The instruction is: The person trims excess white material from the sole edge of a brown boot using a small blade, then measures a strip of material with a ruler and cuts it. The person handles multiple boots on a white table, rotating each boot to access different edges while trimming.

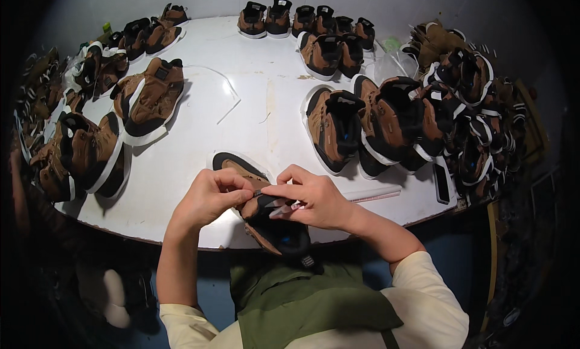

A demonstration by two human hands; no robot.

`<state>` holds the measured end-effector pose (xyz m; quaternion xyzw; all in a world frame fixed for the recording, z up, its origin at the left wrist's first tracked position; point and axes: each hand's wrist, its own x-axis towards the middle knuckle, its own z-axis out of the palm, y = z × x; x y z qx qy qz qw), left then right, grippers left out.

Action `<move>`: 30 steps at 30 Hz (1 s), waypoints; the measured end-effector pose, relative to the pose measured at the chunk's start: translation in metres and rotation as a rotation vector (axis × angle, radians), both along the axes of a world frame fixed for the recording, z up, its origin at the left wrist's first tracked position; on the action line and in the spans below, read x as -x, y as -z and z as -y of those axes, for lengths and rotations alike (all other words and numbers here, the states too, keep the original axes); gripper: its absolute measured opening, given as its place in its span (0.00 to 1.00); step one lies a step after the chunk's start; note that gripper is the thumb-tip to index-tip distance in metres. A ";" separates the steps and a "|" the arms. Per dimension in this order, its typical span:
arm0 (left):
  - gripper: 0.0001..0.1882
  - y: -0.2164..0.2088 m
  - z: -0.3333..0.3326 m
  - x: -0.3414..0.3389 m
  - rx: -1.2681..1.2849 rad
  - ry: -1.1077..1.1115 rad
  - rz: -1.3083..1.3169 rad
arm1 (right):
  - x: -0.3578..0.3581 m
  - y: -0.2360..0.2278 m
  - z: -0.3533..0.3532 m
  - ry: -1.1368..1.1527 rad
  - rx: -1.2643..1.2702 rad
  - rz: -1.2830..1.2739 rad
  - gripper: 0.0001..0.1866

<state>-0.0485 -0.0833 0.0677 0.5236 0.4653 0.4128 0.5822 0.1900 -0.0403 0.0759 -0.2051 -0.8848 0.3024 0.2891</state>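
Observation:
A brown and black shoe (248,165) lies at the table's front edge, toe pointing away and heel overhanging the edge toward me. My left hand (212,195) is closed in a pinch at the shoe's tongue, thumb and forefinger together on a small dark tab (258,192). From the other side my right hand (314,198) meets it, its forefinger on the same tab. Tucked in the right palm is a slim, pale pinkish tool (285,209) with a pointed end; its kind I cannot make out. Black lining shows in the shoe's opening.
Similar shoes stand in a group on the right (386,116), on the left (154,95) and along the back (278,17) of the white table (199,119). Shoes pile up beyond both sides. A phone (441,183) lies at the right edge, and a pale ruler-like strip (374,195) beside my right forearm.

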 end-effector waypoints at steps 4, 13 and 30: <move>0.05 -0.001 0.000 -0.004 0.028 0.029 0.065 | -0.007 -0.023 -0.006 0.034 0.295 0.107 0.19; 0.06 -0.001 -0.001 -0.009 -0.073 0.029 -0.051 | -0.007 -0.035 -0.034 -0.045 0.246 0.317 0.18; 0.07 -0.001 -0.004 -0.006 -0.046 0.091 0.007 | 0.028 -0.048 -0.070 -0.215 0.628 0.594 0.14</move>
